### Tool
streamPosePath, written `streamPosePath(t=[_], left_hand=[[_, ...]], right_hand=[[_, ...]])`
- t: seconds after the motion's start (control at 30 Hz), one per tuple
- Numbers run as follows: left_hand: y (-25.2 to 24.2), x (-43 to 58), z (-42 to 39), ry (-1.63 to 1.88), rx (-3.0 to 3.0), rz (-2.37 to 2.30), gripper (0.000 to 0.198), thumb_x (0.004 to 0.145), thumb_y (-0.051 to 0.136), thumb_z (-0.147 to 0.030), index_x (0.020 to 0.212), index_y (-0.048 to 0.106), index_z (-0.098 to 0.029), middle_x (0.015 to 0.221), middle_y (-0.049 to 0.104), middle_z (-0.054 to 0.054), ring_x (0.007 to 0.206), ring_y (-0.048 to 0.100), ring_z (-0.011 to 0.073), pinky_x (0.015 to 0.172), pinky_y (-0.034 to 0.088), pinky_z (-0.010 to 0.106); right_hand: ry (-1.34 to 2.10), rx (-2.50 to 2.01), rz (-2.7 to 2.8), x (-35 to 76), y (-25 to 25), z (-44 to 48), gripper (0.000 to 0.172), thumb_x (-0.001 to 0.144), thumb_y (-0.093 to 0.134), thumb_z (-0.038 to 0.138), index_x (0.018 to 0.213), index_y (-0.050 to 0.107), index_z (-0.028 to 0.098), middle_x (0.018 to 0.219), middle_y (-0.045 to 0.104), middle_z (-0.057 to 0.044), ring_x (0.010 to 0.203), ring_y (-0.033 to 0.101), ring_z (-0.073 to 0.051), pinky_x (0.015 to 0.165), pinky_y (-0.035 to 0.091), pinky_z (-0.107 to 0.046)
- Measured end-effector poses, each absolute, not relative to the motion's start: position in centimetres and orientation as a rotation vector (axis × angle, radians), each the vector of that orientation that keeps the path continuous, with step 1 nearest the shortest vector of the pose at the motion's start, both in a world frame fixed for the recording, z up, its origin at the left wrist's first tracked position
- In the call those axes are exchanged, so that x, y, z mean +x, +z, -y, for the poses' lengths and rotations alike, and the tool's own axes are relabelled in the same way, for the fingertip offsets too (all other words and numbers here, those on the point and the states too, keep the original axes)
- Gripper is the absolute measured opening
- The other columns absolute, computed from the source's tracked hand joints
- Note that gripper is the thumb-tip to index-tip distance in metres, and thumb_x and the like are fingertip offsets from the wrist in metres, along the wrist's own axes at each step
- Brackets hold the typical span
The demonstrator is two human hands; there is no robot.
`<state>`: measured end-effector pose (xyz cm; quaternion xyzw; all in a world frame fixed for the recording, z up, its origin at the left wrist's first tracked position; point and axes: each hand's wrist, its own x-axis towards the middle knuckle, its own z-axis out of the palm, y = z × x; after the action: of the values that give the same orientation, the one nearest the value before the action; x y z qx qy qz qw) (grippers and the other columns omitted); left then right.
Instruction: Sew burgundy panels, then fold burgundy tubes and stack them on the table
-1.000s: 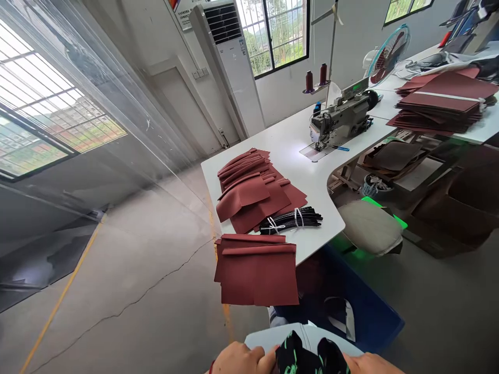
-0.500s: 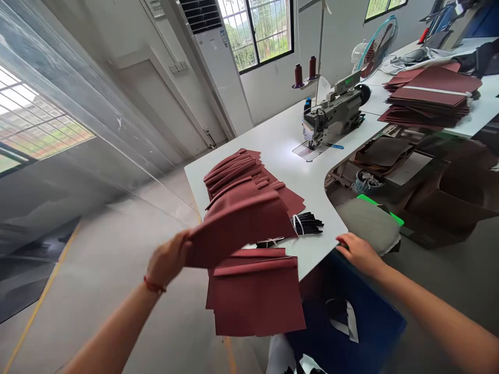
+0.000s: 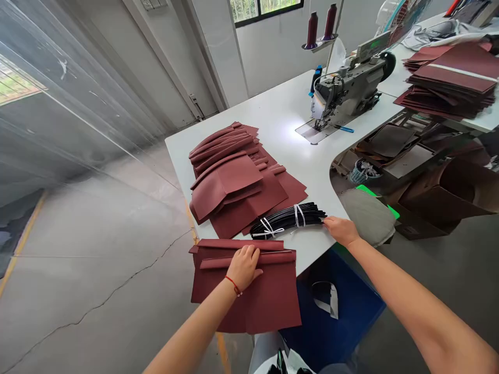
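My left hand (image 3: 244, 267) rests on top of maroon panels (image 3: 268, 298) with rolled upper edges, which overhang the table's near edge. Its fingers lie over the rolled edge with the thumb apart. A bundle of thin black strips (image 3: 286, 219), tied with white bands, lies just beyond these panels. At the bundle's right end, my right hand (image 3: 341, 229) has its fingers closed on the strip tips; how many it pinches I cannot tell. Farther back on the left, a fanned pile of maroon panels (image 3: 234, 179) covers the white table (image 3: 280, 114).
A sewing machine (image 3: 346, 88) stands at the back, with a blue tool (image 3: 345, 129) beside its needle plate. Maroon thread cones (image 3: 312, 31) rise behind it. At right lie a stack of maroon pieces (image 3: 454, 83) and a cardboard box (image 3: 463, 187). A blue cloth (image 3: 331, 332) hangs below the table.
The lifted maroon panel now lies on the pile, and my left hand has moved right onto the near panels. My right hand has gone from the table edge to the black strips. The view has tilted down.
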<state>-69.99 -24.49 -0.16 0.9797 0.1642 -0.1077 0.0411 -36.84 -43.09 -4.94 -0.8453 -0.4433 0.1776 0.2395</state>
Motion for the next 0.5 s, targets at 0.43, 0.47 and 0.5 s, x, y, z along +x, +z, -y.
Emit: streamPosePath(t=[0.43, 0.47, 0.5], left_hand=[[1.6, -69.7, 24.4, -0.440, 2.912, -0.448, 0.023, 0.094, 0.047, -0.024, 0.110, 0.058, -0.013, 0.097, 0.064, 0.012, 0.089, 0.061, 0.0255, 0.080, 0.048, 0.037], [2.8, -70.1, 24.5, -0.443, 2.903, -0.443, 0.028, 0.095, 0.047, -0.029, 0.117, 0.056, -0.015, 0.098, 0.065, 0.011, 0.089, 0.062, 0.0248, 0.079, 0.048, 0.035], [4.1, -70.5, 24.6, -0.444, 2.889, -0.432, 0.032, 0.096, 0.046, -0.033, 0.123, 0.054, -0.017, 0.099, 0.066, 0.010, 0.090, 0.063, 0.0238, 0.078, 0.048, 0.034]], right_hand=[[0.844, -2.233, 0.913, -43.0, -1.0, 63.3, 0.033, 0.083, 0.042, 0.044, 0.063, 0.059, 0.024, 0.056, 0.062, -0.003, 0.055, 0.061, -0.023, 0.053, 0.048, -0.033], [0.868, -2.211, 0.885, -45.2, -0.5, 64.9, 0.035, 0.086, 0.038, 0.044, 0.066, 0.060, 0.025, 0.055, 0.060, -0.002, 0.054, 0.061, -0.023, 0.052, 0.049, -0.033], [0.864, -2.179, 0.821, -47.3, -0.1, 66.4, 0.036, 0.087, 0.036, 0.044, 0.068, 0.061, 0.026, 0.056, 0.059, -0.001, 0.055, 0.061, -0.024, 0.053, 0.051, -0.035]])
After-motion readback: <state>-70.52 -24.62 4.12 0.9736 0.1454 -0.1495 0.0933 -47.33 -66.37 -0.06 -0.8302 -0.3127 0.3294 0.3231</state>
